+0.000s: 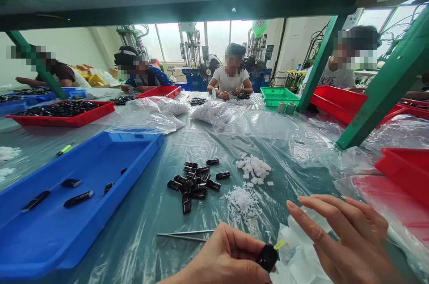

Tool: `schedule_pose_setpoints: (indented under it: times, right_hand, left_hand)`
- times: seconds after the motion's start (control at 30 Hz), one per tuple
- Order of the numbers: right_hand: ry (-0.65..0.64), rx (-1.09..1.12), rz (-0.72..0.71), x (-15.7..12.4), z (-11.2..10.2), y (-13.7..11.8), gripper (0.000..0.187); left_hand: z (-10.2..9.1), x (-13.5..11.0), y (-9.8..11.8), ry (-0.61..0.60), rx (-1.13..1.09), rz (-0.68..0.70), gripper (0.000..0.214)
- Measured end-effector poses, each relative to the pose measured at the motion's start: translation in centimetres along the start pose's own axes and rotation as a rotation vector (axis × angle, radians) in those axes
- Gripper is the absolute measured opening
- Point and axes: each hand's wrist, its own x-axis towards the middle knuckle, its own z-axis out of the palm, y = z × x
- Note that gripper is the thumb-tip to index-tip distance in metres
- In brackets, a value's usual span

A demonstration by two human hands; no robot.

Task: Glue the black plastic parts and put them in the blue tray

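My left hand pinches a black plastic piece, its long axis tilting up toward my right hand. That hand is spread open, its fingertips near the piece.

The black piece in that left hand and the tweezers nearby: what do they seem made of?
The black piece looks like moulded plastic, given its smooth, glossy surface, though rubber is possible. The tweezers look like steel: thin and pale grey, with a faint metallic sheen.
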Motion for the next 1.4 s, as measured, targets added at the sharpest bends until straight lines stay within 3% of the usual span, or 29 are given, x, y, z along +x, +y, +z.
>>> schedule_pose_setpoints:
  times: [0.13, 0.33, 0.47, 0.7, 0.87, 1.07, 1.23, 1.4]
  right_hand:
    - [-0.005, 0.005, 0.018, 0.3, -0.3, -0.1, 0.053]
    - [0.064, -0.007, 0.066, 0.6, -1.0, -0.3, 0.035]
    - [0.056, -0.036, 0.059, 0.9, -1.7, -0.1, 0.041]
    - [0.061, 0.006, 0.051, 2.8, -3.6, -0.4, 0.037]
    - [0.058, -0.075, -0.13, 3.8, -4.3, 0.4, 0.042]
    - [0.181, -0.095, -0.071, 5.8, -5.8, -1.1, 0.027]
    - [0.192, -0.178, -0.148, 7.4, -7.2, -2.0, 0.059]
    - [0.159, -0.196, -0.204, 8.2, -7.9, -1.9, 0.063]
  left_hand:
    - [-0.2, 0.0, -0.3, -0.032, -0.024, 0.015, 0.02]
    - [-0.3, 0.1, -0.2, -0.064, -0.046, -0.024, 0.022]
    - [-0.1, 0.2, -0.1, -0.087, -0.058, -0.03, 0.024]
    - [0.2, -0.8, 0.5, -0.111, -0.055, 0.142, 0.023]
    - [0.3, -1.6, 1.1, -0.092, 0.01, 0.275, 0.024]
    - [0.5, -1.9, 1.4, -0.116, -0.004, 0.339, 0.023]
    - [0.7, -2.4, 1.4, -0.178, -0.116, 0.337, 0.022]
    - [0.7, -2.8, 1.6, -0.189, -0.163, 0.331, 0.024]
